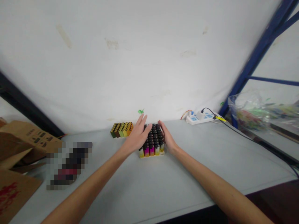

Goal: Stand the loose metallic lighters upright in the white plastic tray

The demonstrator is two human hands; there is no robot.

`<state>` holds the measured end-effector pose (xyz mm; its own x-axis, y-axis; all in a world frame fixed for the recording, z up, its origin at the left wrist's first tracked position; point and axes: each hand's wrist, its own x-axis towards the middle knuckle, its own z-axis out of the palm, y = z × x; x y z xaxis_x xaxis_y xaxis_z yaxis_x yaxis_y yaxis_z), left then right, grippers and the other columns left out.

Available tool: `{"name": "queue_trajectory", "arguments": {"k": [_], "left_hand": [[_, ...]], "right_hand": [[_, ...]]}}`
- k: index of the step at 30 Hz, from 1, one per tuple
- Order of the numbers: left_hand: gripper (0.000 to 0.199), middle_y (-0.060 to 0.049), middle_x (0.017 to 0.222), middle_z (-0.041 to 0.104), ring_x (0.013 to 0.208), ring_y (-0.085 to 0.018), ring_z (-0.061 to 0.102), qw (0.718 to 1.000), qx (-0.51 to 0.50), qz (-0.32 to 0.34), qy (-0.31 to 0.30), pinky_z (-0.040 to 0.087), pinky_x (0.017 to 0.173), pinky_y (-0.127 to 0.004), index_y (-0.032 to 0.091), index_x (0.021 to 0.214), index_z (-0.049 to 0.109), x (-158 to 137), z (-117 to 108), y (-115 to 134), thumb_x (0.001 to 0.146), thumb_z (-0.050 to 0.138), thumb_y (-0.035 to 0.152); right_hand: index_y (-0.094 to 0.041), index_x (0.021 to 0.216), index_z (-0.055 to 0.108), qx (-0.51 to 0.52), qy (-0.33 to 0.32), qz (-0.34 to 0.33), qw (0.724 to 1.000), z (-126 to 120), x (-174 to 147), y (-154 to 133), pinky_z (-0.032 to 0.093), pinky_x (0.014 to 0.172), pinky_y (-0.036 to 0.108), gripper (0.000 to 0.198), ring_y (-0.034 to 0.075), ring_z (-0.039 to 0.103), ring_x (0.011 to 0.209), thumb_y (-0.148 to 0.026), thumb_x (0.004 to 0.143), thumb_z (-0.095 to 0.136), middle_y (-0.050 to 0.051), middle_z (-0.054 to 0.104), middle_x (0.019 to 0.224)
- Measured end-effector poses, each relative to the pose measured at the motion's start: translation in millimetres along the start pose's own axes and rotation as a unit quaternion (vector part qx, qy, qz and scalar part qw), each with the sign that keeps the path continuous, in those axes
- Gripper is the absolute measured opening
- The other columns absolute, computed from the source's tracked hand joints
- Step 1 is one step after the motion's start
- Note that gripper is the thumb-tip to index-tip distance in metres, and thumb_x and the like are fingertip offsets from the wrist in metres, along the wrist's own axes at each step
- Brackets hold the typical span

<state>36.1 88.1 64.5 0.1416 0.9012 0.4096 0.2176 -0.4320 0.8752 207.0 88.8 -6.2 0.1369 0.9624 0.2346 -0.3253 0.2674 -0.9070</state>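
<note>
White wall (149, 68) backs the grey counter (187, 186); use the latter as ref. plane. Lighter block (153, 136): at approx. ctr. of counter, between both hands, lighters upright in rows, black tops up. Gold-topped pack (121, 129): L of block, near wall, apart from block. L hand (137, 137): fingers extended, thumb apart, along block's L side and partly over it. R hand (169, 138): fingers straight, along R side; firm contact can't be confirmed. Neither hand pinches a lighter. Rec.: set palms approx. vert., apply equal pressure L/R, low down; excess force on tops may tilt outer rows. Front-row lighters (152, 151): yellowish, magenta and clear bodies; check alignment w/ tray lip (162, 153) beneath, i.e. no lighter overhanging.
</note>
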Motion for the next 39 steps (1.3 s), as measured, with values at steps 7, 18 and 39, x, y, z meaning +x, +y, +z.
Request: {"name": "queue_trajectory", "arguments": {"k": [7, 18, 39], "left_hand": [[0.048, -0.008, 0.151, 0.062, 0.152, -0.032, 0.045, 0.944, 0.220, 0.222, -0.104, 0.015, 0.130, -0.049, 0.033, 0.135, 0.069, -3, 43, -15, 0.097, 0.062, 0.061], [0.070, -0.013, 0.175, 0.020, 0.163, -0.030, 0.013, 0.845, 0.443, 0.057, -0.293, 0.012, 0.131, -0.054, 0.017, 0.166, 0.029, 3, 36, 27, 0.110, 0.022, 0.058], [0.078, -0.014, 0.133, 0.074, 0.132, -0.037, 0.064, 0.965, -0.058, -0.248, -0.062, 0.054, 0.111, -0.050, 0.017, 0.134, 0.070, -88, -70, -21, 0.076, 0.078, 0.070]], "right_hand": [[-0.028, 0.141, 0.065, -0.058, 0.123, 0.026, 0.990, -25, 18, 2, 0.025, 0.128, 0.052, 0.084, 0.029, 0.049, 0.146, -0.089, 0.085, 0.047, 0.010, 0.057, 0.155], [-0.018, 0.138, 0.059, -0.294, 0.112, -0.064, 0.947, -41, 25, -5, 0.038, 0.120, 0.045, 0.079, 0.026, 0.056, 0.134, -0.074, 0.100, 0.019, 0.016, 0.062, 0.143], [-0.018, 0.137, 0.059, -0.288, -0.210, 0.056, 0.933, -58, -44, -53, 0.064, 0.069, 0.034, 0.043, 0.023, 0.077, 0.099, -0.024, 0.098, 0.044, 0.014, 0.074, 0.123]]}}
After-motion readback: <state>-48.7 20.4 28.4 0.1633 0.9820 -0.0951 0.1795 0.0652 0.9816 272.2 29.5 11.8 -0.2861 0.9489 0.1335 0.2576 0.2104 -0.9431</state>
